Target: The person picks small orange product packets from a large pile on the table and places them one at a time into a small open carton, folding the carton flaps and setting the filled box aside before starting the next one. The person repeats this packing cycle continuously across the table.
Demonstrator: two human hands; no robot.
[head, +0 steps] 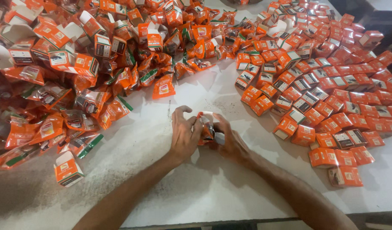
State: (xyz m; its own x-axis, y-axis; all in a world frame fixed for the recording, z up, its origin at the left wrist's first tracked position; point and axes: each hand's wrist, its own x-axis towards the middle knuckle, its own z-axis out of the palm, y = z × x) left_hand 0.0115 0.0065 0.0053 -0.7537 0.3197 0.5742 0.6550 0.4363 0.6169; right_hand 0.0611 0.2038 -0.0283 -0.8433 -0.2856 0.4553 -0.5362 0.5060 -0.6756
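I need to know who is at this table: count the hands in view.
2. The left hand and the right hand meet at the middle of the white table, both gripping one orange packet. No other person's hands show; any beyond the frame are hidden.

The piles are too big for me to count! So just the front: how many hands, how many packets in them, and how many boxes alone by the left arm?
Hands: 2, left hand and right hand
Orange packet held by both: 1
Open orange box alone: 1
Total: 4
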